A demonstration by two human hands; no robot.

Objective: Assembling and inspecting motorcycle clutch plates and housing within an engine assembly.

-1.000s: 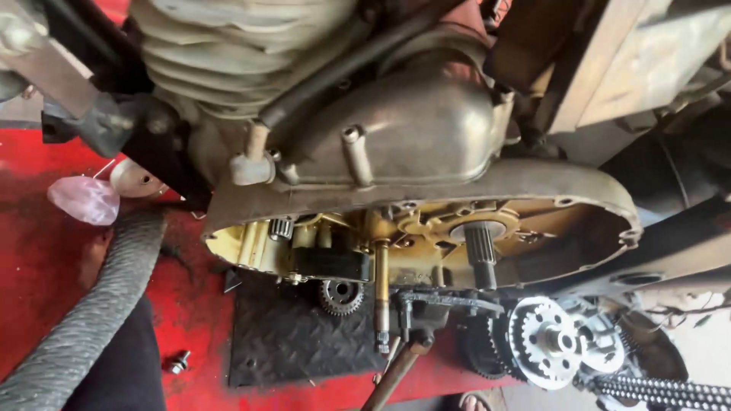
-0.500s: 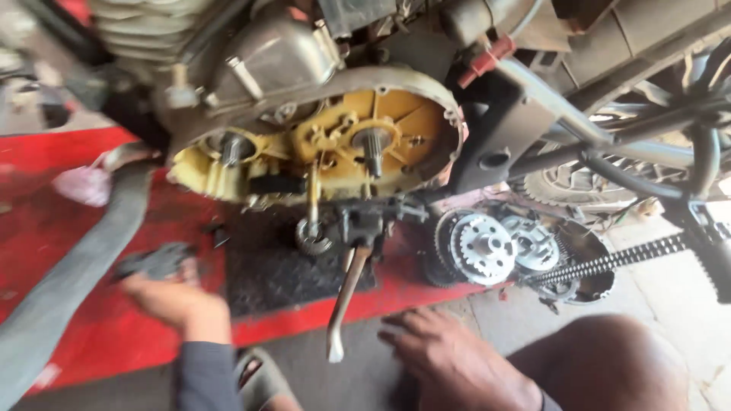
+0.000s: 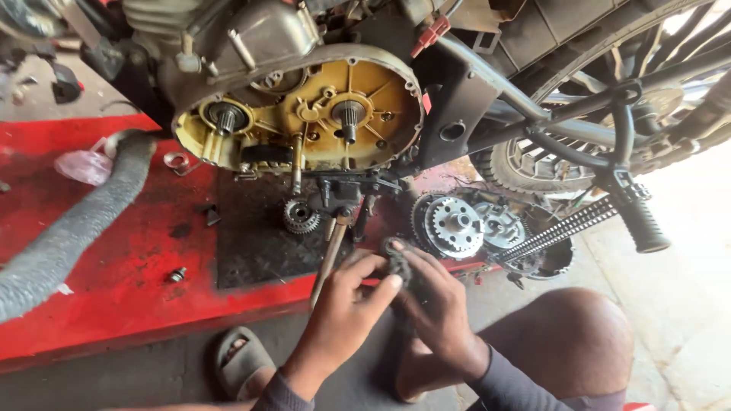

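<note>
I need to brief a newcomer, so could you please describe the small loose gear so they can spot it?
Start at the open yellow engine case. Directly below it, on the dark mat, lies the small loose gear, alone and far smaller than the round clutch parts to its right.

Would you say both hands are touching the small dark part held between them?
Touching. The head view shows the left hand and right hand with fingers wrapped against the dark part.
</note>
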